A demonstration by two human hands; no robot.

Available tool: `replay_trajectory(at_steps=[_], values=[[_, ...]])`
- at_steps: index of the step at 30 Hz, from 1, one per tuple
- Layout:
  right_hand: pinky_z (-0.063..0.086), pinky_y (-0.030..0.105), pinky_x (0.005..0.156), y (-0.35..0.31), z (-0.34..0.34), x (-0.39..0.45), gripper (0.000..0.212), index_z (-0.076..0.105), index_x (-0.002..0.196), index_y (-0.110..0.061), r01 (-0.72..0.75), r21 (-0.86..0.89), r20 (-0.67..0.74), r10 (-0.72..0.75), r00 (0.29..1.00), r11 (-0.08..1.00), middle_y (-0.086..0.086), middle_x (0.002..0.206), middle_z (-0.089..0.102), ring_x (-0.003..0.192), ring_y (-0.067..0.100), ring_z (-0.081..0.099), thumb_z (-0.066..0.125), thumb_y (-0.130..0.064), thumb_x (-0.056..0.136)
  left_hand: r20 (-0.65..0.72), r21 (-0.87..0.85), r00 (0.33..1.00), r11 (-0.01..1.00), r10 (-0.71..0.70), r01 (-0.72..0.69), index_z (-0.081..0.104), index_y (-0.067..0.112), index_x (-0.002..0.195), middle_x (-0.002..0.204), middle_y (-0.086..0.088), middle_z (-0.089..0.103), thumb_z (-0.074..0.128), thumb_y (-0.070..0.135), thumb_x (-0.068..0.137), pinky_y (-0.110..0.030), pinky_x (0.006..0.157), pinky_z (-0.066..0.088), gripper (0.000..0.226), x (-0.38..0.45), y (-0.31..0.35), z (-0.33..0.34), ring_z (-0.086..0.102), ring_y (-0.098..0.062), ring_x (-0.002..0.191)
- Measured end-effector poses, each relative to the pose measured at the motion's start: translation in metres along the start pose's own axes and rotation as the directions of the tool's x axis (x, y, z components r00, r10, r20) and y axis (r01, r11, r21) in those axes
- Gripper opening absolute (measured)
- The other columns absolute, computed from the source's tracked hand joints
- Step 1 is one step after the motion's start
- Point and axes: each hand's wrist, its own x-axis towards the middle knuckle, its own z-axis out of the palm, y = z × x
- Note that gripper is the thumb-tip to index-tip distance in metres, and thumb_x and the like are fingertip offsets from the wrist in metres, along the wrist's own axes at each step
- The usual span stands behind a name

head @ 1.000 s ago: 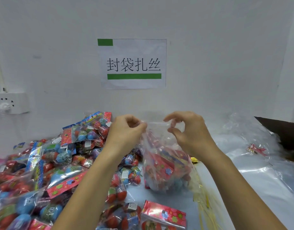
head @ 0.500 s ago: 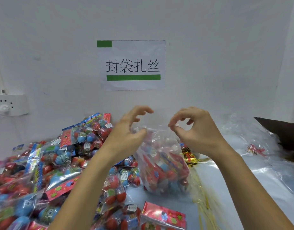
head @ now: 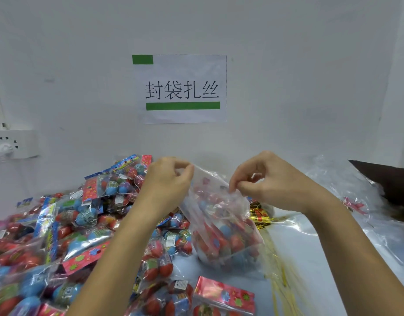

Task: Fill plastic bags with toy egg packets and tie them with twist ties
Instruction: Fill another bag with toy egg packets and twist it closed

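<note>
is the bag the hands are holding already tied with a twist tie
No, the left hand and right hand pinch the clear bag at its open top, with no tie on it.

paper sign (head: pixel 182 88) on wall | reads "封袋扎丝" | packet labels too blurred to read

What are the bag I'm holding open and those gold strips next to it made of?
The clear bag held by both hands looks like thin, glossy plastic film: see-through, crinkled, catching glare. The thin gold twist ties lying right of it look like metallic foil or plastic strips, shiny; a wire core is likely but not visible.
</note>
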Motion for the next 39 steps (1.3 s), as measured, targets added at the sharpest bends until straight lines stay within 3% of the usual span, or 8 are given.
replay_trajectory(at_steps=[2,5,9,15,20,26,29,39], values=[[0.039,0.03,0.051,0.0,0.001,0.001,0.027,0.078,0.071,-0.024,-0.014,-0.049,0.009,0.014,1.0,0.999,0.013,0.059,0.054,0.051,0.018,0.041,0.059,-0.034,0.088,0.069,0.07,0.997,0.997,-0.028,0.023,0.069,0.019,0.124,0.098,0.007,0.07,0.06,0.013,0.094,-0.004,0.063,0.04,0.031,-0.002,0.006,0.001,0.06,0.0,0.075],[0.037,0.019,0.05,-0.006,0.01,0.004,0.027,0.081,0.077,-0.02,-0.006,-0.173,-0.064,-0.005,0.998,0.985,-0.006,0.058,0.06,0.054,0.015,0.048,0.066,-0.035,0.093,0.203,0.065,0.979,0.997,0.021,-0.035,0.052,0.022,0.143,0.113,0.009,0.063,0.058,0.005,0.092,-0.016,0.081,0.05,0.054,-0.005,0.013,0.003,0.064,-0.005,0.094],[0.056,0.031,0.07,-0.021,0.025,0.009,0.022,0.082,0.086,-0.022,0.008,-0.189,-0.074,-0.022,0.997,0.982,-0.007,0.079,0.074,0.077,0.012,0.066,0.063,-0.012,0.091,0.243,0.047,0.966,0.994,0.085,-0.099,0.05,0.017,0.146,0.118,0.007,0.058,0.062,0.005,0.091,-0.027,0.087,0.054,0.057,-0.007,0.021,0.003,0.064,-0.009,0.096],[0.05,0.03,0.049,-0.02,0.041,0.009,0.028,0.065,0.061,-0.018,-0.174,-0.389,0.103,0.23,0.968,0.905,-0.004,0.06,0.058,0.052,0.018,0.057,0.053,-0.001,0.081,0.277,0.129,0.954,0.979,0.116,-0.156,0.046,0.019,0.148,0.127,0.008,0.054,0.057,0.002,0.093,-0.014,0.078,0.04,0.058,-0.005,0.018,-0.004,0.058,-0.008,0.1],[0.06,0.038,0.076,-0.015,0.054,0.006,0.016,0.073,0.1,-0.017,-0.237,-0.54,0.121,0.353,0.928,0.808,0.003,0.097,0.071,0.081,0.024,0.068,0.061,-0.023,0.091,0.367,0.203,0.92,0.953,0.138,-0.224,0.042,0.021,0.151,0.136,0.01,0.05,0.054,0.0,0.094,-0.017,0.09,0.034,0.062,-0.007,0.018,-0.007,0.046,-0.006,0.113],[0.034,0.029,0.062,-0.015,0.077,0.006,0.034,0.033,0.064,-0.02,-0.236,-0.615,0.1,0.372,0.923,0.753,-0.002,0.068,0.038,0.057,0.017,0.038,0.058,-0.008,0.083,0.366,0.193,0.919,0.953,0.15,-0.232,0.043,0.02,0.15,0.128,0.011,0.05,0.053,-0.003,0.093,-0.014,0.079,0.037,0.063,-0.005,0.017,-0.009,0.05,-0.003,0.095],[0.037,0.032,0.068,-0.012,0.078,0.007,0.029,0.037,0.07,-0.017,-0.243,-0.623,0.04,0.341,0.939,0.743,-0.003,0.068,0.035,0.074,0.026,0.053,0.062,-0.011,0.085,0.37,0.191,0.918,0.956,0.141,-0.224,0.044,0.02,0.15,0.125,0.013,0.049,0.053,0.0,0.095,-0.016,0.084,0.037,0.06,-0.005,0.015,-0.012,0.052,-0.003,0.094],[0.026,0.022,0.041,0.006,0.072,0.013,0.035,0.052,0.056,-0.014,-0.386,-0.449,-0.133,0.367,0.921,0.806,0.003,0.058,0.045,0.047,0.017,0.042,0.068,-0.011,0.086,0.383,0.224,0.917,0.952,0.11,-0.208,0.041,0.021,0.151,0.136,0.011,0.049,0.052,0.001,0.096,-0.02,0.094,0.037,0.059,-0.005,0.013,-0.013,0.048,-0.007,0.113]])
